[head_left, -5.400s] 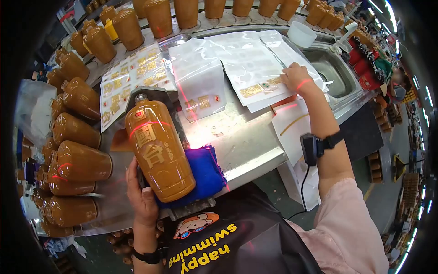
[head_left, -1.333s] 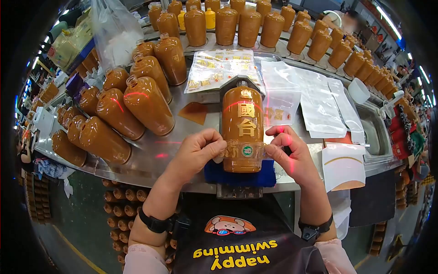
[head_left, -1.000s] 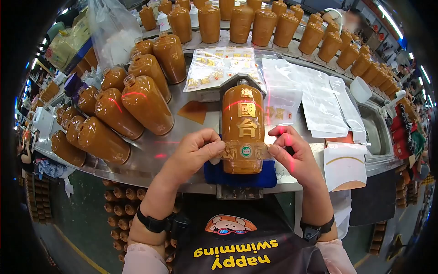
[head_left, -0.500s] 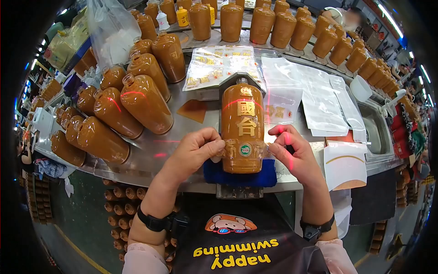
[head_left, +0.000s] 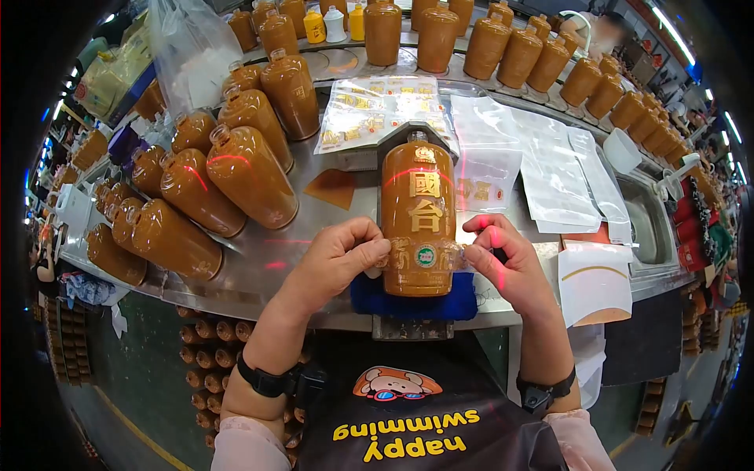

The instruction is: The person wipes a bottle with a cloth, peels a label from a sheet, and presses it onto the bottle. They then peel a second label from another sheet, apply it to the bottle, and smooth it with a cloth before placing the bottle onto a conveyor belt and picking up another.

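Note:
A glossy brown bottle with large gold characters lies in a dark holder, neck pointing away from me. Across its lower part runs a clear decal strip with gold figures and a round green emblem. My left hand pinches the strip's left end between thumb and forefinger, close against the bottle's side. At the right end, my right hand grips the strip with thumb and forefinger, its other fingers loosely curled. A blue cloth is under the bottle's base. Red laser lines fall on the bottle and right hand.
Several brown bottles stand on the steel worktop to the left. Behind, more bottles line a curved conveyor. Decal sheets and white papers lie beyond the holder. A sink is at the right; another person sits far back.
The bottles on the conveyor have shifted to the right. The decal strip sits almost where it was, and both hands keep their pinch with only slight movement.

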### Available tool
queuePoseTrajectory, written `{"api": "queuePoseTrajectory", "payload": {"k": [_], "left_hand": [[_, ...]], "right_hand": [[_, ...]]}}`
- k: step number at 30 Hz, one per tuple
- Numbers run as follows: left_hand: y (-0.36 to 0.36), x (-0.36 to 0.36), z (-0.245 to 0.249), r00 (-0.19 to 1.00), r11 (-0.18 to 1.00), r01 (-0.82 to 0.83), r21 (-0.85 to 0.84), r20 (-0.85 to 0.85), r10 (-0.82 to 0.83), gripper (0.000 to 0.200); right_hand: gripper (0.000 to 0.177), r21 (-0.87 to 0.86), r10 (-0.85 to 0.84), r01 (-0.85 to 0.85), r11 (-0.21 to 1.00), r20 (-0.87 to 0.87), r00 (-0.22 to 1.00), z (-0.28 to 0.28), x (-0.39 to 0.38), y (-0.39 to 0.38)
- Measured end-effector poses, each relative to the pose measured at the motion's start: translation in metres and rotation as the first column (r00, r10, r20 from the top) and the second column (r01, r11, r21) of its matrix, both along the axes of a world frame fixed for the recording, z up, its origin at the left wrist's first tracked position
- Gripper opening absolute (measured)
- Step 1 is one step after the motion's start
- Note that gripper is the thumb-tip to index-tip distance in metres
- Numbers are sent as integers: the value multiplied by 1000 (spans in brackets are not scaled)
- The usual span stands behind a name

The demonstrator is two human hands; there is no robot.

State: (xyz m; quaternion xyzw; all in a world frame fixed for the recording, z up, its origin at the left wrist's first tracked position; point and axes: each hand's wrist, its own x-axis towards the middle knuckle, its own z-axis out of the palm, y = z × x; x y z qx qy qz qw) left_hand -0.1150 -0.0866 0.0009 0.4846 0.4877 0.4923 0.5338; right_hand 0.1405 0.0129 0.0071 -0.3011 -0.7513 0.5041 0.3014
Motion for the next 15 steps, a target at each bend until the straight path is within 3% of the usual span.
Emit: {"api": "queuePoseTrajectory", "payload": {"k": [15], "left_hand": [[1,0,0,1000,1000,-7,-3,-18,7,20]], "right_hand": [[17,-16,21,-20,1000,27,999,-5,1,2]]}}
